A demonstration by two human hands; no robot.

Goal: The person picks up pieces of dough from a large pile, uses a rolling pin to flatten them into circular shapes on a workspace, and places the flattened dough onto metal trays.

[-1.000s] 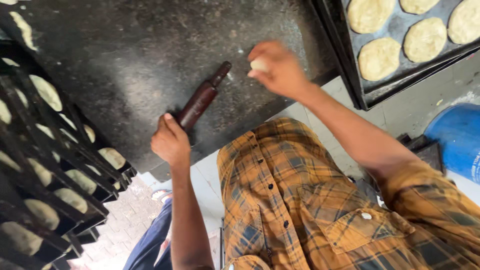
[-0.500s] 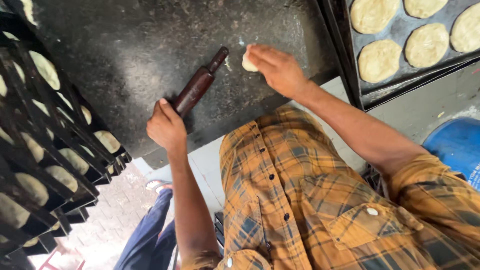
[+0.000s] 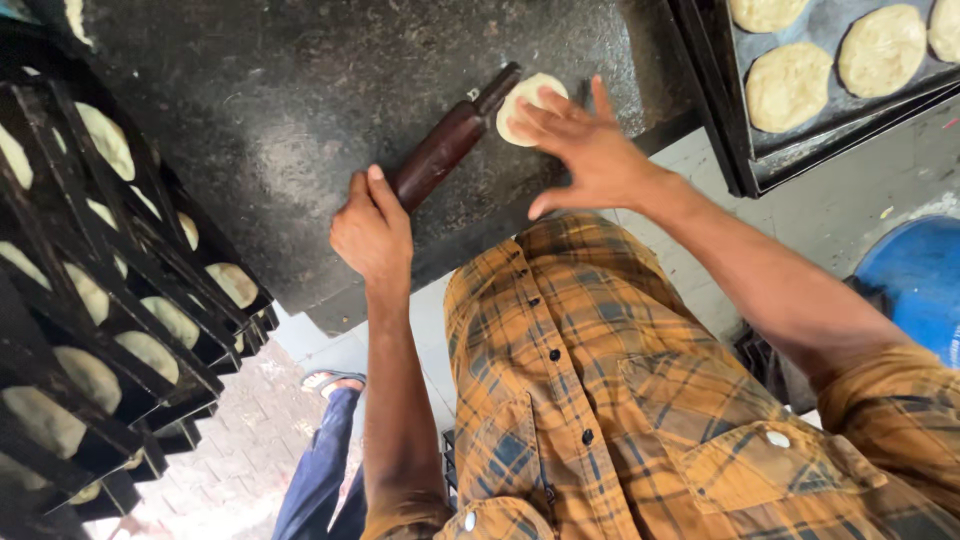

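While the pale, flattened round of dough [image 3: 528, 100] lies on the dark speckled stone counter [image 3: 270, 120], the right hand [image 3: 585, 150] rests over its near edge with the fingers [image 3: 545, 105] straight and spread apart, their tips pressing flat on the disc rather than closing round it. The far half of the disc shows beyond the fingertips. Just beside the disc, touching or nearly touching its left edge, is the tip of a dark brown wooden rolling pin [image 3: 445, 150], which lies slanting across the counter. The left hand [image 3: 372, 228] is curled on the pin's near end, fingers together and wrapped over the handle. Both forearms come from an orange and blue checked shirt [image 3: 600, 400]. To the right, a black metal baking tray [image 3: 720, 110] holds several more flattened dough rounds [image 3: 790, 88]. To the left stands a stack of black trays [image 3: 110, 300] with further pale rounds between its tiers. A blue drum [image 3: 915, 285] shows at the right edge.
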